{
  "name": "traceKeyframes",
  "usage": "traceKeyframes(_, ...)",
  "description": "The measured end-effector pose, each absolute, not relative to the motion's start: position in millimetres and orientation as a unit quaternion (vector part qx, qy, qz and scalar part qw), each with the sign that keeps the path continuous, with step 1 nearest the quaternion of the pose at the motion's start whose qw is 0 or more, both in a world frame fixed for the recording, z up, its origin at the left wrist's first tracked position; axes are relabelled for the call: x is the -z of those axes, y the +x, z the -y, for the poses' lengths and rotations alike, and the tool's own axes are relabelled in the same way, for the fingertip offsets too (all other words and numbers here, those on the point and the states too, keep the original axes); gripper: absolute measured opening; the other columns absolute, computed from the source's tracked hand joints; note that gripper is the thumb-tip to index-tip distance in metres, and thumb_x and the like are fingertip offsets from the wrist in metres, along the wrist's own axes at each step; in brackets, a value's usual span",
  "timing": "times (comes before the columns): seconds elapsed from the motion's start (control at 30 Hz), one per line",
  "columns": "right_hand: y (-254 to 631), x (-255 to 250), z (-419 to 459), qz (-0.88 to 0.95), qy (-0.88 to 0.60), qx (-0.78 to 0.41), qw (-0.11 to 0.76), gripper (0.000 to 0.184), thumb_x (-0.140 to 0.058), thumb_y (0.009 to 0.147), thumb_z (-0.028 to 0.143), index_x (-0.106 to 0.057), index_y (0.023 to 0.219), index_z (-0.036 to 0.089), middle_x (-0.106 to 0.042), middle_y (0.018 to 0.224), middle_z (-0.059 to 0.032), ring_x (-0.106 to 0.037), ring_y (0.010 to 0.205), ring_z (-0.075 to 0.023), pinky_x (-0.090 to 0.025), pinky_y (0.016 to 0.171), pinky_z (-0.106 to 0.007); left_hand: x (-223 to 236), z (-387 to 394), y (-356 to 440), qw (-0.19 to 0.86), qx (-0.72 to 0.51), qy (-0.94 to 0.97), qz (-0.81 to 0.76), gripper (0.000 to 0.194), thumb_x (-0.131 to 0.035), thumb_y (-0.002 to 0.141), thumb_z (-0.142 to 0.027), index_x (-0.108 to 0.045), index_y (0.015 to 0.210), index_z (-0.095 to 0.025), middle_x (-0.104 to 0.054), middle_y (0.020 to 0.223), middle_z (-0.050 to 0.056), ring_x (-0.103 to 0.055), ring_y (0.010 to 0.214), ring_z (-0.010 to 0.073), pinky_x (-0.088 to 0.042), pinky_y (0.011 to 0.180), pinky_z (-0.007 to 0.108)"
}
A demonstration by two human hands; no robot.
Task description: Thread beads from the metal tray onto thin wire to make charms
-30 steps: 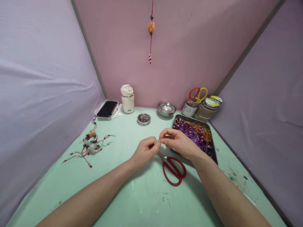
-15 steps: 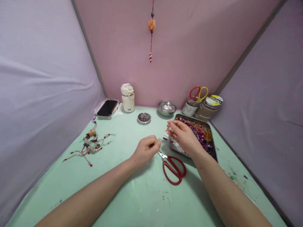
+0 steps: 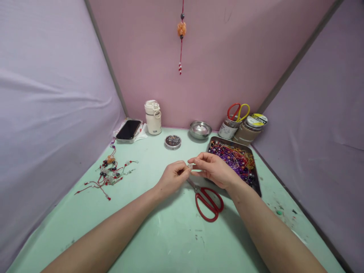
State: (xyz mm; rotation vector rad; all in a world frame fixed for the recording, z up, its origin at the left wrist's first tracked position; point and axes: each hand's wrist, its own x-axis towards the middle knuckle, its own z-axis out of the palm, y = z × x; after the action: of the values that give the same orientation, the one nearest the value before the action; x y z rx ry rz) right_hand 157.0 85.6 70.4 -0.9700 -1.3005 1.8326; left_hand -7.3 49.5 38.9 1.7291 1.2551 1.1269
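My left hand [image 3: 175, 175] is closed, pinching a small cluster of clear beads [image 3: 190, 165] between thumb and forefinger. From the other side, my right hand [image 3: 212, 168] meets the cluster with its thumb and forefinger closed at the beads; its lower fingers stay loosely curled. Any thread between the hands is too fine to make out. Just below them, red-handled scissors [image 3: 209, 204] lie on the table, their blades partly hidden by my left hand. Behind my right hand sits a metal tray [image 3: 257, 182] of purple, dark and orange beads and tangled threads, partly covered by that hand.
Beaded red cords [image 3: 109, 172] lie at left, near a phone [image 3: 129, 130] and a white bottle [image 3: 153, 117]. Along the back are a round case [image 3: 173, 141], a steel bowl [image 3: 200, 130], a jar with scissors [image 3: 227, 129] and a thread spool [image 3: 256, 120]. A beaded pendant [image 3: 182, 29] hangs above.
My right hand has moved left and down from above the tray to the clear beads, and its fingers have closed there. My left hand stays nearly in place.
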Motion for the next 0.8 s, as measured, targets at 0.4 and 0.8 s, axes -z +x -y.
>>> traceKeyframes(0.4,156,-62,-92,0.522,-0.370,-0.683,0.353,0.020,-0.073,0.071,0.030,-0.058,0.068,0.017,-0.065,0.084,-0.0023,-0.058,0.075,-0.0116,-0.048,0.070,-0.028,-51,-59,-23,0.352,-0.388,0.698,-0.487,0.033,-0.050,0.084,-0.034,-0.040,0.057,-0.018,-0.037,0.059,-0.004,-0.034,0.057,0.0103,-0.027,0.054,0.025)
traceKeyframes(0.8,152,-66,-89,0.490,-0.305,-0.702,0.417,0.025,-0.065,0.079,0.037,-0.047,0.074,0.020,-0.052,0.068,0.0037,-0.040,0.054,-0.0076,-0.026,0.048,-0.022,-54,-60,-25,0.324,-0.376,0.728,-0.472,0.031,-0.047,0.082,-0.022,-0.031,0.056,-0.018,-0.034,0.060,-0.005,-0.033,0.058,0.0092,-0.028,0.056,0.023)
